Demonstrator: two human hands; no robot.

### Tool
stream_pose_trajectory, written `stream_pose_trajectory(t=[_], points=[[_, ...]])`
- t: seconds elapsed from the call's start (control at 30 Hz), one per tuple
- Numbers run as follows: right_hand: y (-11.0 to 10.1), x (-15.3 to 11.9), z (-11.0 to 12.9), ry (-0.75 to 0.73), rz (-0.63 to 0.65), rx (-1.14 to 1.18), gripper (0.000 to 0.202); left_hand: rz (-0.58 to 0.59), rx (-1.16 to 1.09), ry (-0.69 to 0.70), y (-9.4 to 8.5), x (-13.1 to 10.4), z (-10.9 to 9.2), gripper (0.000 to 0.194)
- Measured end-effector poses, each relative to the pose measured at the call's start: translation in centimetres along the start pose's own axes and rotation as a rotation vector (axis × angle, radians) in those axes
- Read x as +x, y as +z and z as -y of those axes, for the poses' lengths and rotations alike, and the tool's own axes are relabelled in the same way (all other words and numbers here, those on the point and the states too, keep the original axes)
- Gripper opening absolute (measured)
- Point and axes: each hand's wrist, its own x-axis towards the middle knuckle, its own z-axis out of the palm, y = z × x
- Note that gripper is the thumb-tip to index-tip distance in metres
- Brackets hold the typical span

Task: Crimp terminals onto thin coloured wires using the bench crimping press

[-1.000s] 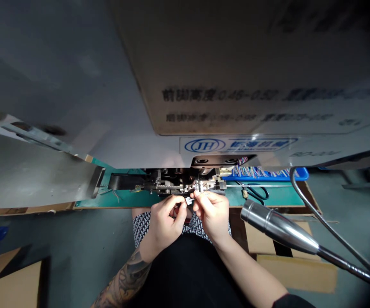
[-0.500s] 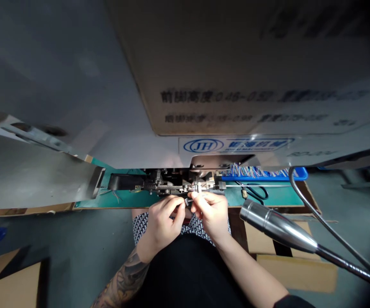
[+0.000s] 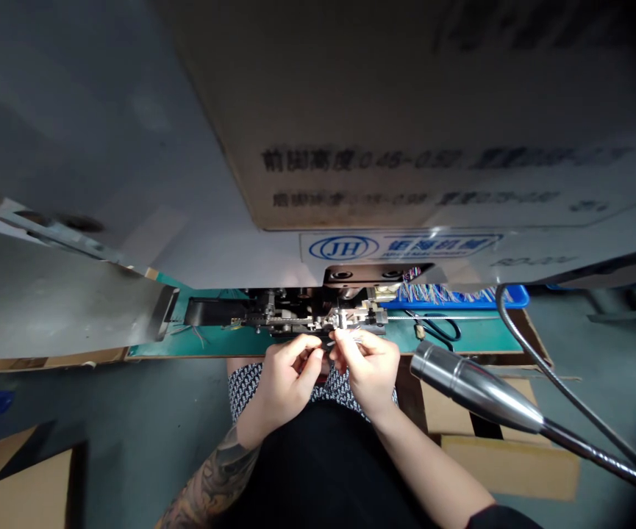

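The person's two hands meet just in front of the small metal parts of a big grey machine. The right hand has its thumb and finger pinched together on a few thin pale wires. The wires poke out over those fingers, near the front edge of the green table. The left hand is just beside it. Its thumb and finger bend in close to each other, but I cannot tell if they hold anything, because the tips hide it.

The step in hand looks like getting the wires straight and ready by the metal parts. The next move seems to call for a soft, steady pinch and good aim, with the fingertips kept clear of the metal. More wires lie in a blue tray at the back right.
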Motion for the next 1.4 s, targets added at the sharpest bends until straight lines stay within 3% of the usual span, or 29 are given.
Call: stream_pose_trajectory(t=[0.3,0.57,0.7,0.9,1.4], points=[[0.1,0.5,-0.4,0.079,-0.009,0.040,0.032,-0.049,0.041,0.012,0.5,0.0,0.3,0.015],[-0.4,0.7,-2.2,-0.145,-0.003,-0.050,0.032,-0.055,0.095,0.026,0.3,-0.3,0.3,0.014],[-0.1,0.7,-2.2,-0.101,-0.038,-0.012,0.032,-0.056,0.102,0.020,0.5,-0.3,0.4,0.015],[0.1,0.6,-0.9,0.031,0.006,0.003,0.038,-0.076,0.108,0.017,0.6,-0.2,0.4,0.016],[0.0,0.9,-1.3,0.026,0.019,-0.015,0.043,-0.096,0.121,0.035,0.5,-0.3,0.4,0.014]])
